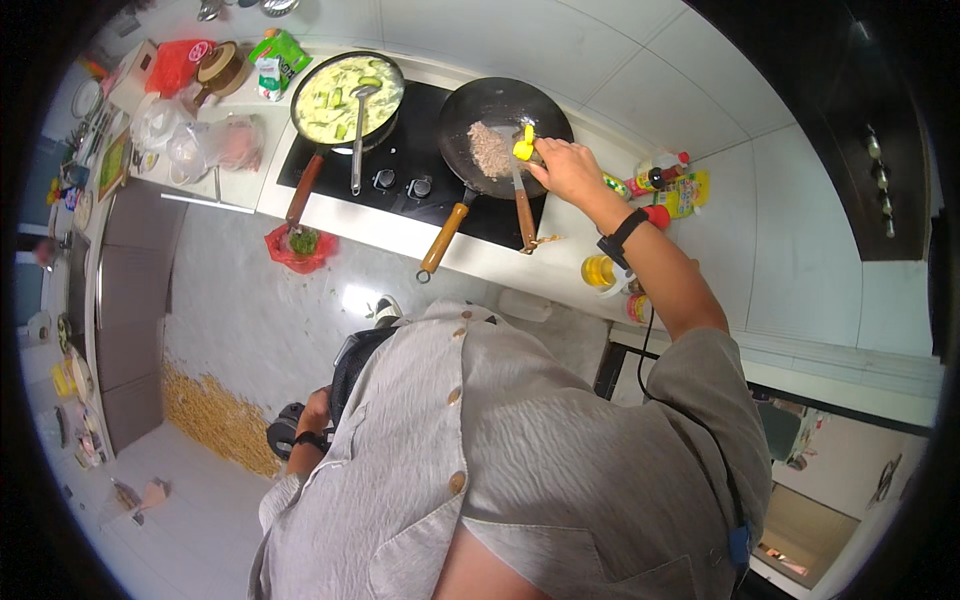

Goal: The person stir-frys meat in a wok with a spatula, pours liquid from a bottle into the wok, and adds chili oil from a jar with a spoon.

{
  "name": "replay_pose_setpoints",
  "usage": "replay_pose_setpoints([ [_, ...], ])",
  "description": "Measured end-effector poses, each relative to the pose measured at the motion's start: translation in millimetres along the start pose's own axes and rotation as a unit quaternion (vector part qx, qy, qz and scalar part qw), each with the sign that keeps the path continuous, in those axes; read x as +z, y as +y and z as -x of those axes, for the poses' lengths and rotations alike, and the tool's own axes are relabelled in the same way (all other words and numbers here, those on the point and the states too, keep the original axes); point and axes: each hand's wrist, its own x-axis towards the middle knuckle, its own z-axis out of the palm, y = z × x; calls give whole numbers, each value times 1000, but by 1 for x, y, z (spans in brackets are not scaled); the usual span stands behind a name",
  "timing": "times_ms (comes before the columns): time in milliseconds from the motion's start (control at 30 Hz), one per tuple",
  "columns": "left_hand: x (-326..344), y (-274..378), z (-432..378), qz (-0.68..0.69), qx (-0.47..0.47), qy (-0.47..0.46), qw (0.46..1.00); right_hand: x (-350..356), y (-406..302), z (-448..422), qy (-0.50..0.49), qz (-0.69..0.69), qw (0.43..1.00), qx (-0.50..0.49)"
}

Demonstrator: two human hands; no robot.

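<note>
My right hand [559,169] holds a small bottle with a yellow flip cap [526,144], tipped over the right side of a black wok [465,97]. Minced meat [490,150] lies in the wok. A spatula with a wooden handle [525,214] rests in it beneath my hand. To the left, a pan of pale green soup or stew [330,86] with green vegetable pieces holds a metal ladle [358,135]. My left hand [318,407] hangs low at my side by a dark round object; what it grips is unclear.
Both pans stand on a black cooktop [412,161]. Bottles and an oil jug [598,271] are at the right. Plastic bags [191,146] lie on the left counter. Below, a red bag of greens [300,247] sits near the counter front, and a yellowish heap [214,416] covers floor at the left.
</note>
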Motion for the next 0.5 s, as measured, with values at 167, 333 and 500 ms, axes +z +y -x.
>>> replay_pose_setpoints([
  [167, -25, 88, 9, 52, -101, -40, 993, 1, -4, -11, 1, 17, 1000, -14],
  [333, -15, 64, -2, 206, -143, -25, 968, 9, -3, -29, -21, 33, 999, -20],
  [500, -13, 58, -11, 131, -135, -14, 982, 13, -2, -45, -41, 55, 998, -11],
])
